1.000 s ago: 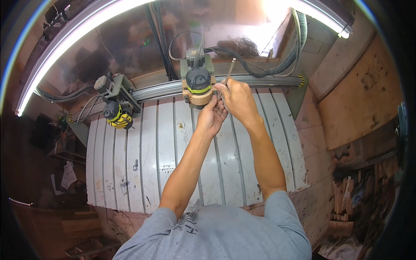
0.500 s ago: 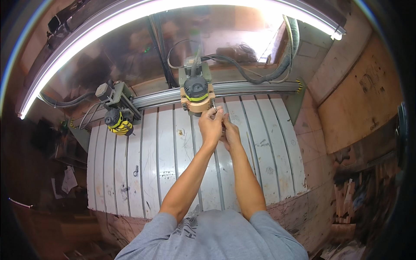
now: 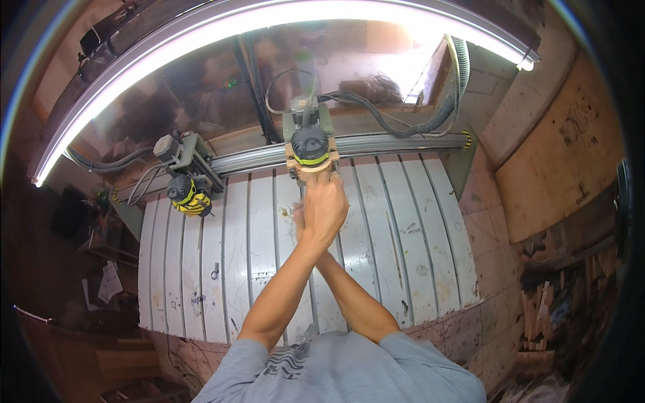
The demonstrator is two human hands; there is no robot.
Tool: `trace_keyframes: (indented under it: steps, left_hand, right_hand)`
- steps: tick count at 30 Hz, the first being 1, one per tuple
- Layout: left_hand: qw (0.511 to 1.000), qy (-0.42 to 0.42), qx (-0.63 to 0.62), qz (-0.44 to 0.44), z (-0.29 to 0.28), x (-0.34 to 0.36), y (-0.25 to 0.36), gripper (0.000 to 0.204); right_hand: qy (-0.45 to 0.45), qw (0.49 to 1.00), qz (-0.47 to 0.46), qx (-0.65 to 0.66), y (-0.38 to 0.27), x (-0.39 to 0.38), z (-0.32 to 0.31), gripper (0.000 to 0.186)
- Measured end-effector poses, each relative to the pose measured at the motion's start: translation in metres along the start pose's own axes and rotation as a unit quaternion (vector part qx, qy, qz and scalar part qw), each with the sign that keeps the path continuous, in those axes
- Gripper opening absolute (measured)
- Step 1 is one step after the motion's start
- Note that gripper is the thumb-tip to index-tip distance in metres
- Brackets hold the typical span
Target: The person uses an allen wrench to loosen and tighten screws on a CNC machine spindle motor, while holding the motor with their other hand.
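Note:
The router [image 3: 310,144], black with a lime-green band, hangs in a pale wooden mount [image 3: 295,166] on the gantry. My left hand [image 3: 327,205] is up against the front of this mount, back of the hand toward me. Its fingers are bent together at the mount's lower edge; whatever lies in them is hidden. Crossing beneath my left forearm, my right arm brings my right hand [image 3: 299,216] to the left side. That hand is smeared and mostly covered by the left one, so its fingers do not show clearly.
To the left, a second router [image 3: 190,195] with a yellow-and-black striped lower part hangs on the same rail [image 3: 390,143]. Below spreads a slotted white bed [image 3: 232,228] with a small metal piece [image 3: 215,271] on it. Cables [image 3: 396,127] loop behind; a lit tube [image 3: 295,15] spans overhead.
My right hand has moved left, passing under my left arm, so my forearms now cross. My left hand has shifted from the mount's right-hand bolt to its lower front. The view has shifted slightly.

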State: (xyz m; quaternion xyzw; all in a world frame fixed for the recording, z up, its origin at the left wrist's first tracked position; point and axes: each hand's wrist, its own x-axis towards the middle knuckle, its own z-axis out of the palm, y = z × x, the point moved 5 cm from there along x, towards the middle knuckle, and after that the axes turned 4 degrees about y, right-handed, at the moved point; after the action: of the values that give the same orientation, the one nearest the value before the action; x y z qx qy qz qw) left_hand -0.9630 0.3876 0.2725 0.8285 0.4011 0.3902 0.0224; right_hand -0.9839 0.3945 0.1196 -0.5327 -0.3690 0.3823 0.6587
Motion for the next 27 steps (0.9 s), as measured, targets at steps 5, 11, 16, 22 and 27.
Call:
trace_keyframes:
  steps: [5,11,16,22,27]
  left_hand:
    - [0.997,-0.007,-0.078,-0.004,-0.027,0.005,0.011,0.021]
    - [0.956,0.051,-0.287,-0.040,-0.063,-0.027,0.021,0.020]
    - [0.860,0.077,-0.353,-0.361,-0.068,-0.085,-0.081,0.032]
    - [0.664,0.027,-0.541,-0.515,-0.017,-0.098,-0.126,0.056]
    - [0.547,0.061,-0.643,-0.532,0.027,-0.105,-0.140,0.039]
  right_hand:
    - [-0.097,0.963,0.035,0.247,-0.004,0.001,0.032,0.055]
    - [-0.175,0.962,0.012,0.210,-0.052,-0.008,0.015,0.050]
    - [-0.030,0.985,0.040,0.163,-0.072,0.020,-0.029,0.034]
    - [0.076,0.990,0.019,0.118,-0.098,0.043,-0.064,0.030]
    - [0.117,0.993,-0.014,0.004,-0.114,0.038,-0.059,0.034]
